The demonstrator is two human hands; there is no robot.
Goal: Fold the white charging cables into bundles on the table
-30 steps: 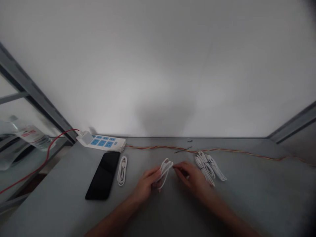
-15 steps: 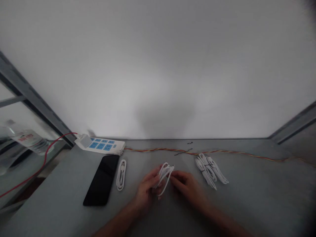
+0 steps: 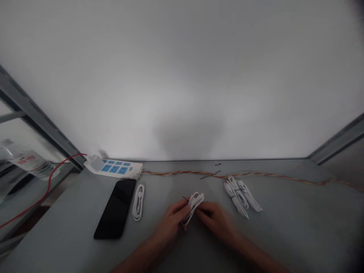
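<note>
While the left hand [image 3: 173,217] pinches a white cable coil [image 3: 194,204] between thumb and fingers, the right hand [image 3: 216,219] meets its right side with thumb and fingertips drawn close together. Whether that right grip has hold of the cable or only touches it, I cannot tell. The held coil is above the middle of the tabletop [image 3: 287,212], and a thin dark tie [image 3: 185,198] sticks out by the left fingers.

Left of the hands, a loosely looped white cable [image 3: 138,203] lies with its plug inside the loop. Just beside it, nearer the left edge, a black phone [image 3: 115,209] lies flat, its dark face up. A white power strip [image 3: 113,169] with blue sockets sits behind the phone at the back left corner; a white charger [image 3: 97,163] is at its left end, and a red cord [image 3: 49,184] runs from there past the left edge. Twisted wires [image 3: 182,172] leave its right end and follow the back edge rightward.

Two dark twist ties [image 3: 209,175] lie near those wires, while right of the hands, bundled white cables [image 3: 240,196] are grouped together. Past the left edge is what seems a clear labelled bottle [image 3: 31,162], rather blurred.
</note>
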